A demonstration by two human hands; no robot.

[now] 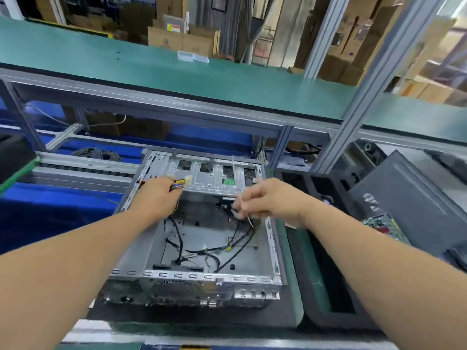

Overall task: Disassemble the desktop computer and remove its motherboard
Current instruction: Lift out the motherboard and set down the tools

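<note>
So right now the 2 hands are both working inside the open computer case (194, 248), which is sitting flat on the green tabletop (290, 274) with its lid off. The left hand (155, 198) is curling its fingers around a multicoloured cable bundle (180, 183) with pale connectors at the end, lifting it up near the drive cage (214, 175). The right hand (267, 200) is pinching something thin, a small wire or cable tie by the look of it, too blurry to tell, just above the loose black wires (237, 238) trailing over the case floor. That floor is looking bare, and a green circuit board (384, 226) is lying off to the right on a dark panel (409, 195), so I'm guessing the motherboard is already out. Handling-wise, the cables are floppy and light, so grabbing by the plastic connector beats yanking the wire. The case looks stiff with sharp stamped edges; the board seems fragile and best held by its edges.
</note>
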